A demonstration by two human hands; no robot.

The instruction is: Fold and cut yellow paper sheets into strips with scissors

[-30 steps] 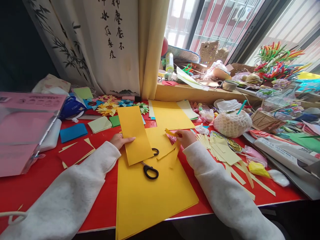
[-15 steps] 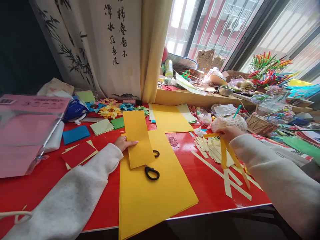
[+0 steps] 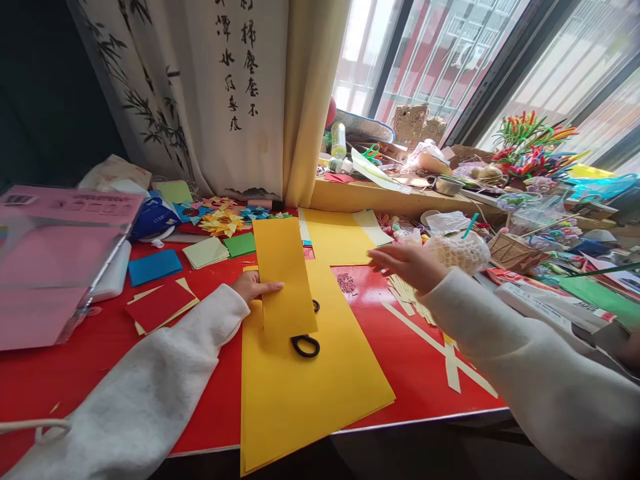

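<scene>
My left hand (image 3: 255, 287) grips a yellow paper rectangle (image 3: 285, 257) by its left edge, thumb on top. Beneath it lie black-handled scissors (image 3: 306, 347); the paper hides their blades. They rest on large yellow sheets (image 3: 315, 400) that overhang the table's front edge. My right hand (image 3: 410, 263) hovers over the table right of the paper, fingers stretched out, with nothing in it. Below it are pale yellow paper pieces (image 3: 403, 293) and long cream strips (image 3: 440, 350), partly covered by my right sleeve.
Red paper squares (image 3: 160, 307), a blue stack (image 3: 155, 267) and folded paper pieces (image 3: 223, 223) sit at the left and back. A pink plastic-wrapped pack (image 3: 60, 267) lies far left. A woven basket (image 3: 515, 247) and crafts crowd the right. More yellow paper (image 3: 345, 233) lies near the curtain.
My right hand has let go of the yellow strips and moved left toward the paper. My left hand still holds the yellow rectangle, and the view has shifted slightly.
</scene>
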